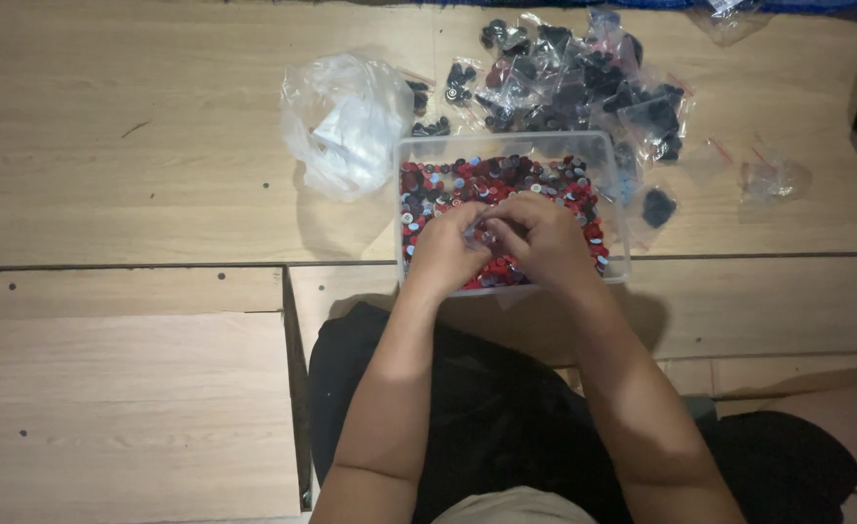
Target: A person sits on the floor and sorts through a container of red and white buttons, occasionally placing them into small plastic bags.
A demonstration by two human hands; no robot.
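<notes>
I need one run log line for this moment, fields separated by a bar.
left hand and right hand: together over clear tub | tub: red, dark buttons | behind: small filled bags

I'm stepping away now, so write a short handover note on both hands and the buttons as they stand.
Left hand and right hand: both over the clear plastic tub, fingers pinched together on something small; what exactly is too small to tell.
Tub: full of loose red, dark and white buttons.
Behind the tub: a heap of small clear bags with dark buttons; crumpled white plastic bag to its left.
Done: many small bags lie filled.
Left: the tub remains full of loose buttons.
</notes>
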